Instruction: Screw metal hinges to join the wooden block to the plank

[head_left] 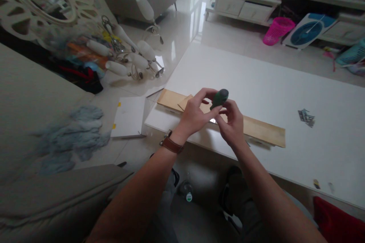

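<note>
My left hand (195,115), with a brown watch strap at the wrist, is closed round the green and black handle of a screwdriver (220,98). The handle stands up, and its shaft is hidden behind the fingers. Close beside it, my right hand (232,125) has its fingers curled in near the lower end of the screwdriver; what they pinch is hidden. A small shiny piece shows just under the thumbs, too small to name. Below both hands a long, light wooden board (264,131) lies along the near part of a white panel (273,83).
A pile of small metal hardware (306,117) lies on the panel at right. On the floor to the left are a white flat piece (129,115), grey cloth (80,133) and a lamp with several white shades (137,60). A pink basket (278,30) and blue fan (308,30) stand behind.
</note>
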{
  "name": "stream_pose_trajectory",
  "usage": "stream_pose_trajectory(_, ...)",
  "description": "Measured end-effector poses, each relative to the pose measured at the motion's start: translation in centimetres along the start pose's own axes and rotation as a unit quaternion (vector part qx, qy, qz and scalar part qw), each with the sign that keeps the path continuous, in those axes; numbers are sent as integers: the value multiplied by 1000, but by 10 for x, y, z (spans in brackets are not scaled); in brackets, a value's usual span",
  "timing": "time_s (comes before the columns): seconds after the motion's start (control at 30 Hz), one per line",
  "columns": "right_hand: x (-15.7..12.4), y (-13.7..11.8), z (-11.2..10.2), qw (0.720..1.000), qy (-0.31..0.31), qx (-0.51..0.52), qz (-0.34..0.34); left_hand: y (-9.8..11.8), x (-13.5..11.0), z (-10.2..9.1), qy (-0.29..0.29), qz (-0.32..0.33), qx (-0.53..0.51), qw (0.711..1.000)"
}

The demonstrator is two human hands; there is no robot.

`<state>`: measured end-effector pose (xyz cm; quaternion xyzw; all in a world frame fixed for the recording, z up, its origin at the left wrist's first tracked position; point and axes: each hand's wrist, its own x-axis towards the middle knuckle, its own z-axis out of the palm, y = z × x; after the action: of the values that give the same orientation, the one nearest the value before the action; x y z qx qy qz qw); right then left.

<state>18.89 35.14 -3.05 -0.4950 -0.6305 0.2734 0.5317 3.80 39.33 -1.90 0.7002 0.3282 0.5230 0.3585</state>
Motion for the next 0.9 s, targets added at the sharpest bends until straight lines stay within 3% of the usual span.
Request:
stream_pose_trajectory(0.57, 0, 13, 3, 999, 28, -13, 6, 3, 0, 1, -3, -1, -4, 1000)
stream_pose_trajectory(0.9, 0, 4, 1, 1000, 0, 14, 12, -1, 0, 1, -3, -8, -6, 1000)
